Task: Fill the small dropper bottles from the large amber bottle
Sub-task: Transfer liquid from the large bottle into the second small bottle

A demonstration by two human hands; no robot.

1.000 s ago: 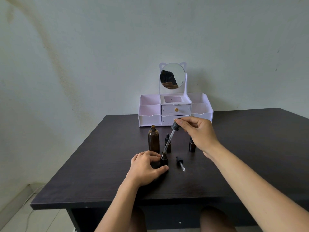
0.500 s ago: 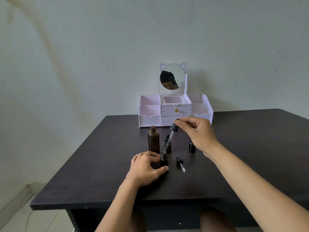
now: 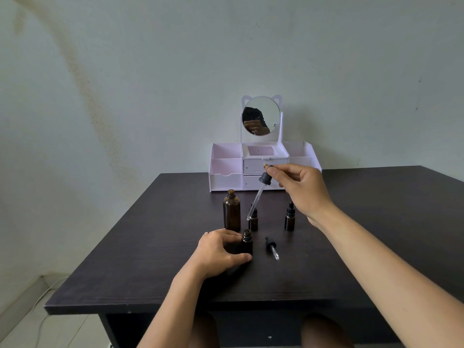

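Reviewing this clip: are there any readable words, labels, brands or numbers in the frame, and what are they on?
No readable text anywhere.
large amber bottle: no label in view.
open small bottle: no label in view.
middle capped small bottle: no label in view.
right capped small bottle: no label in view.
white organizer: tiny dark marks on the drawer fronts, too small to read.

Plain home room, cat-eared vanity mirror (image 3: 263,116) atop a pale pink drawer organiser (image 3: 226,169), dark wood-grain table (image 3: 150,272) against a stained painted wall (image 3: 100,101)
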